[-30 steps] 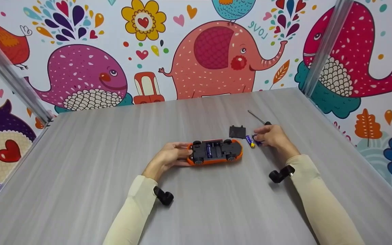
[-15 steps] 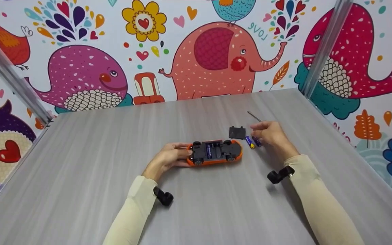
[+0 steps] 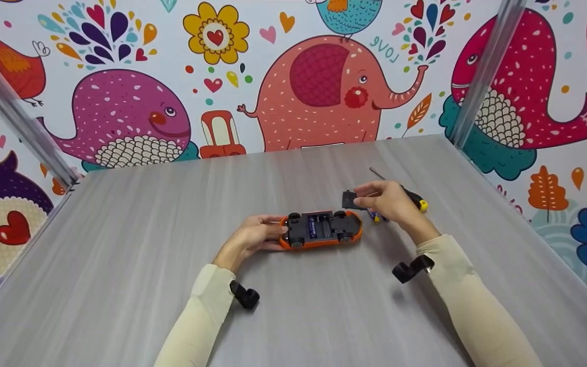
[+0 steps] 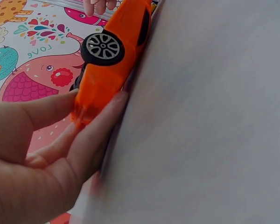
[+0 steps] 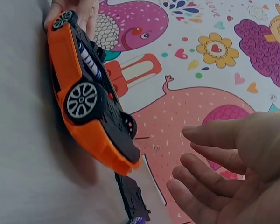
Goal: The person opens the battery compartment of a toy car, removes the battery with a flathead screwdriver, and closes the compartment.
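Observation:
An orange toy car [image 3: 321, 229] lies upside down mid-table, its black underside and open battery bay up, with one blue battery [image 3: 312, 226] seated in it. My left hand [image 3: 258, 234] pinches the car's left end between thumb and fingers [image 4: 95, 135]. My right hand [image 3: 385, 201] hovers just right of the car with its fingers loosely spread, empty in the right wrist view [image 5: 224, 168]. Its fingertips reach over the black battery cover [image 3: 349, 199], which lies flat beyond the car [image 5: 84, 93]. Two loose batteries [image 3: 375, 218] lie mostly hidden under that hand.
A screwdriver [image 3: 420, 204] with a black and yellow handle lies behind my right hand, its shaft pointing to the back left. Cartoon-printed walls with metal corner posts [image 3: 482, 71] enclose the grey table [image 3: 171, 285] on three sides.
My right hand has lifted off the loose batteries and moved left toward the battery cover, uncovering the screwdriver handle. The left hand and car have stayed put.

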